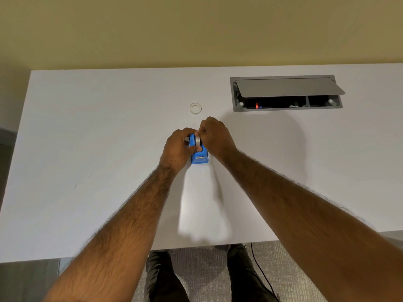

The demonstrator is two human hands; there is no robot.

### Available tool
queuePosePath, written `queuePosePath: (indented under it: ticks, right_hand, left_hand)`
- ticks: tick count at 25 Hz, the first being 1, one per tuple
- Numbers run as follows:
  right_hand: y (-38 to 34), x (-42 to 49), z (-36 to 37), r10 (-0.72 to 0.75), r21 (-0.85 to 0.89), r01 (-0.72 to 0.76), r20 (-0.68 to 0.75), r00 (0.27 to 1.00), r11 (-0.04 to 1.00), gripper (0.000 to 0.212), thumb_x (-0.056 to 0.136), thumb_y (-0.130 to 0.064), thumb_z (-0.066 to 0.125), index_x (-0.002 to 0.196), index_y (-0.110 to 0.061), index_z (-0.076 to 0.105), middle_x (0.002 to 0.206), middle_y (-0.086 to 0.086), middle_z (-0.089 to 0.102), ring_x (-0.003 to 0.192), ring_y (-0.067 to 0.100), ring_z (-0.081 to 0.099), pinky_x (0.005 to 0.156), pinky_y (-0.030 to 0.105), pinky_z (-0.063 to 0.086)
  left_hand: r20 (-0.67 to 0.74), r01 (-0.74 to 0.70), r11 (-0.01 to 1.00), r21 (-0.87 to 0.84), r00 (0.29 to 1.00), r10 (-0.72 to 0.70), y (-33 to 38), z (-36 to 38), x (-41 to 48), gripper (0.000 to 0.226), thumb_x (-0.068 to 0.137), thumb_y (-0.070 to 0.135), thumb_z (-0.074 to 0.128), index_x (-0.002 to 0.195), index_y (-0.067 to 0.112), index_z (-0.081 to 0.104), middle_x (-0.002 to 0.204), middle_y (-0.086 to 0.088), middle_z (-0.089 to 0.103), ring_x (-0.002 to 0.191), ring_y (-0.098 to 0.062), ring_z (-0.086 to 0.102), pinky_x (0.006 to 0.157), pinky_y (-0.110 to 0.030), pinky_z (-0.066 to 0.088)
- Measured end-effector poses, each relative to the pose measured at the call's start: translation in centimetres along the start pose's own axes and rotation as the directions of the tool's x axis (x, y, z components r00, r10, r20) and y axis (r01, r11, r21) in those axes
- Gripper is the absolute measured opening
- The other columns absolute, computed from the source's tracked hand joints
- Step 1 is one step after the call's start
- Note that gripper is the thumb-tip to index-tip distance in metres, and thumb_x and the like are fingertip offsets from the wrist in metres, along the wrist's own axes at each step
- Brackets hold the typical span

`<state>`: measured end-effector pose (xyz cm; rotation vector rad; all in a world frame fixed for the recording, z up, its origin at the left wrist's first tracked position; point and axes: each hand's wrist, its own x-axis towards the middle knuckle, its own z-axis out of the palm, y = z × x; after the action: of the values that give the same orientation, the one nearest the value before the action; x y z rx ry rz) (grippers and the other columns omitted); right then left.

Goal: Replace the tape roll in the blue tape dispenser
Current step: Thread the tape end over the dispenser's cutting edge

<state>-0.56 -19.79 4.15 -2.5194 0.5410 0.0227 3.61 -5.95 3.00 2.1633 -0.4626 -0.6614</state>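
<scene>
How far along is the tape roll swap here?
Done: a ring lies apart on the desk; spent core or fresh roll, I cannot tell. In hand: the left hand grips the blue tape dispenser while the right hand pinches a roll at its top. Left: seating or lifting that roll, unclear which, and threading tape to the cutter.

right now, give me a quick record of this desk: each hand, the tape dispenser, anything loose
tape dispenser: blue, on the white desk
left hand: grips the tape dispenser's side
right hand: pinches the roll seated in it
loose ring: flat on the desk beyond both hands, untouched
cable box: lid raised, far right
</scene>
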Motion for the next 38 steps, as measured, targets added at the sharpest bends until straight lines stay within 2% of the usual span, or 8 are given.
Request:
queuePosePath:
  ticks: [3,7,15,20,26,32,35,38]
  right_hand:
    - [0.2,0.3,-0.4,-0.008,0.006,0.008,0.032,0.999,1.0,0.018,0.092,-0.021,0.057,0.079,-0.009,0.058,0.079,0.006,0.058,0.069,0.014,0.054,0.064,0.023,0.046]
    - [1.1,0.4,-0.7,-0.005,0.067,-0.002,0.101,0.995,0.998,0.012,0.089,-0.021,0.06,0.087,-0.011,0.065,0.086,0.003,0.061,0.074,0.011,0.055,0.061,0.013,0.037]
    - [0.8,0.1,-0.1,-0.032,0.054,0.031,0.019,0.999,0.998,0.013,0.087,-0.019,0.06,0.079,-0.008,0.06,0.081,0.006,0.061,0.069,0.014,0.055,0.061,0.019,0.04]
    - [0.9,0.0,-0.3,-0.115,-0.007,0.116,0.056,0.992,0.993,0.015,0.089,-0.02,0.058,0.079,-0.008,0.056,0.078,0.007,0.055,0.066,0.015,0.051,0.06,0.023,0.04]
    - [0.7,0.5,-0.1,-0.096,-0.038,0.098,0.065,0.993,0.994,0.022,0.092,-0.024,0.057,0.074,-0.016,0.048,0.072,0.001,0.048,0.061,0.012,0.047,0.057,0.016,0.031]
    - [0.6,0.5,-0.2,-0.064,-0.03,0.065,0.059,0.996,0.997,0.021,0.092,-0.024,0.058,0.075,-0.014,0.05,0.074,0.004,0.052,0.064,0.013,0.05,0.06,0.02,0.036]
    - [0.6,0.1,-0.5,-0.1,-0.002,0.101,0.062,0.993,0.995,0.02,0.089,-0.024,0.061,0.077,-0.01,0.054,0.078,0.007,0.056,0.066,0.014,0.052,0.061,0.022,0.04]
    - [0.3,-0.3,-0.5,-0.118,-0.005,0.118,0.048,0.992,0.993,0.021,0.089,-0.024,0.061,0.076,-0.011,0.051,0.079,0.007,0.054,0.067,0.016,0.051,0.06,0.025,0.039]
  left_hand:
    - [0.007,0.009,1.0,-0.002,1.0,-0.009,-0.1,-0.1,0.0,0.042,0.076,0.018,0.084,0.114,0.024,0.065,0.109,0.002,0.064,0.096,-0.021,0.064,0.092,-0.039,0.056]
    - [0.007,0.014,1.0,-0.001,1.0,-0.014,0.0,-0.1,0.0,0.044,0.076,0.016,0.083,0.115,0.023,0.065,0.112,-0.001,0.065,0.096,-0.022,0.065,0.092,-0.04,0.056]
    - [0.018,0.03,1.0,0.004,0.999,-0.03,0.1,-0.1,0.0,0.042,0.079,0.017,0.082,0.117,0.02,0.065,0.114,-0.003,0.065,0.098,-0.023,0.065,0.094,-0.041,0.055]
    - [0.017,0.028,1.0,-0.003,0.999,-0.028,0.1,-0.1,0.1,0.042,0.078,0.02,0.082,0.116,0.02,0.066,0.111,-0.003,0.066,0.098,-0.023,0.064,0.094,-0.041,0.055]
    - [0.012,0.024,1.0,0.016,1.0,-0.025,-0.1,0.0,0.1,0.04,0.079,0.021,0.082,0.115,0.023,0.065,0.109,0.002,0.065,0.095,-0.02,0.064,0.094,-0.039,0.056]
    - [0.018,0.022,1.0,0.022,1.0,-0.023,0.1,0.0,0.1,0.04,0.078,0.019,0.081,0.116,0.02,0.066,0.11,-0.003,0.066,0.097,-0.024,0.065,0.095,-0.044,0.055]
    - [0.016,0.007,1.0,0.015,1.0,-0.007,0.1,-0.1,0.1,0.039,0.078,0.02,0.082,0.114,0.021,0.067,0.108,-0.001,0.066,0.097,-0.022,0.065,0.092,-0.04,0.056]
    - [0.008,-0.022,1.0,0.008,1.0,0.022,0.0,-0.1,0.0,0.037,0.075,0.019,0.082,0.108,0.028,0.066,0.104,0.005,0.064,0.092,-0.016,0.064,0.088,-0.033,0.056]
